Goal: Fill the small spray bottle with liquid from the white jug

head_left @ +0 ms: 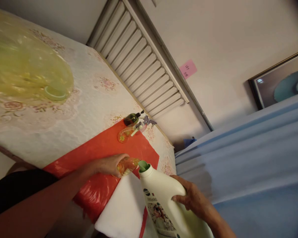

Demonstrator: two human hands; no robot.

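Left hand (111, 164): wrapped around a small orange bottle (127, 164), fingers closed on its body, mouth of the bottle left bare.
Right hand (192, 198): gripping the side of a big white jug (164, 201), fingers curled round the far wall, thumb pressed on the near face.
Jug: tilted, green spout (144, 166) just beside the small bottle's mouth (touching or not, cannot tell); printed label on the lower front.
Small bottle: held above the red sheet (101, 148), right at the edge of a white cloth (124, 208).
Red sheet: spread across the table (89, 102), glossy and wrinkled near the front edge.
Further back on the sheet: a second orange bottle (125, 134) lying on its side, with a dark green bottle (131, 118) just behind it and a grey spray head (146, 121) beside both.
Table: covered in a pale floral cloth; a blurred yellow-green translucent thing (27, 66) at far left.
Surroundings: louvred panel (141, 62) and pink note (188, 69) on the wall, blue fabric (250, 158) at right.
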